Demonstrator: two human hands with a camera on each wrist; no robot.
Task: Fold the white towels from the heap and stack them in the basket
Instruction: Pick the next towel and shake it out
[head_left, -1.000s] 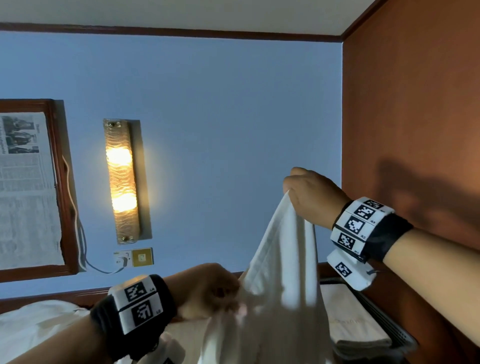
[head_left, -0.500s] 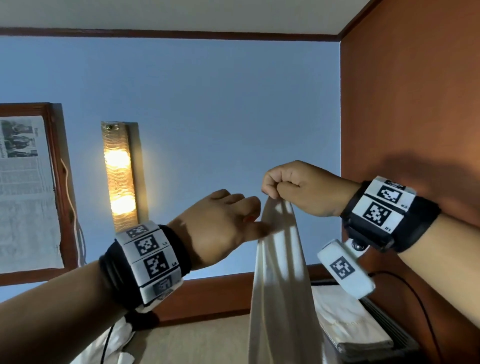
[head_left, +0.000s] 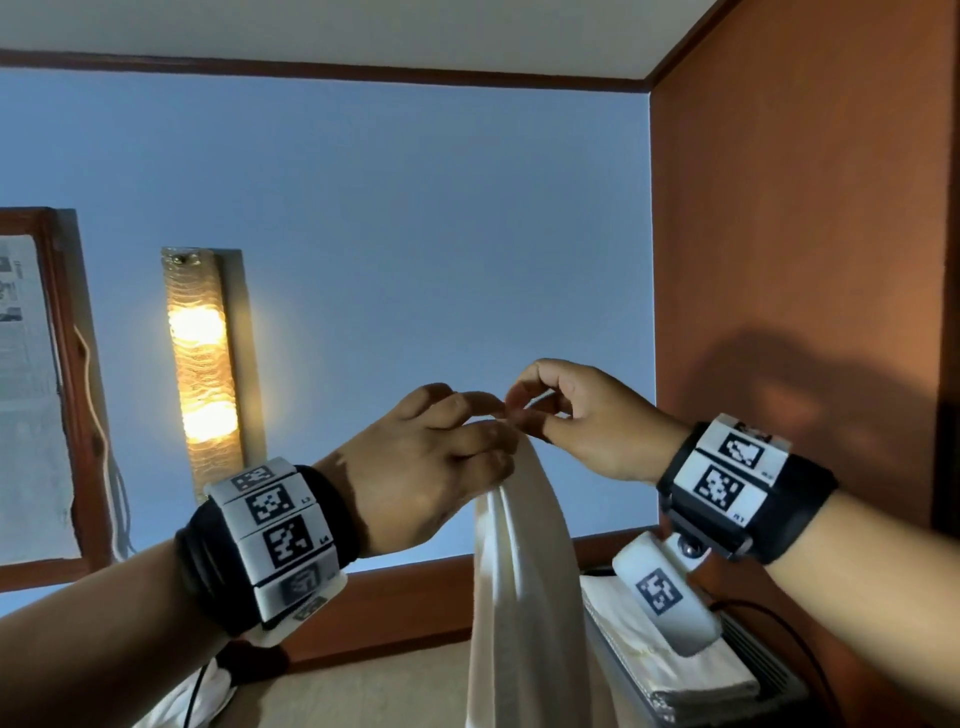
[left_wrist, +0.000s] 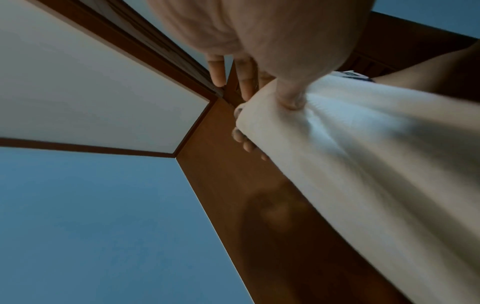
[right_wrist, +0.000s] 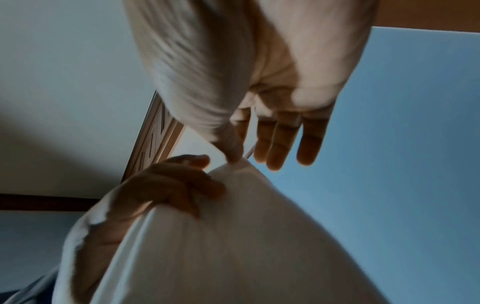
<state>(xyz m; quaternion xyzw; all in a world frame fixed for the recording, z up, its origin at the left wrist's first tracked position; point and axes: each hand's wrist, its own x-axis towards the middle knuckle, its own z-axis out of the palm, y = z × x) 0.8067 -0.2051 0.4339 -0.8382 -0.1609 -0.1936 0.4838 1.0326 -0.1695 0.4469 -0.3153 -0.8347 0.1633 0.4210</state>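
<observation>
In the head view, the left hand grips the top of a white towel, fingers curled round the gathered cloth; the right hand meets it just above the towel's top, thumb and forefinger pinched at the edge; the towel hangs straight down; right of the towel, folded towels lie in a dark basket; left of the towel, a lit wall lamp.

In the left wrist view, the thumb presses into the towel, fingertips curling under its edge.

In the right wrist view, thumb and forefinger nip the towel's peak; the other fingers stay straight.
</observation>
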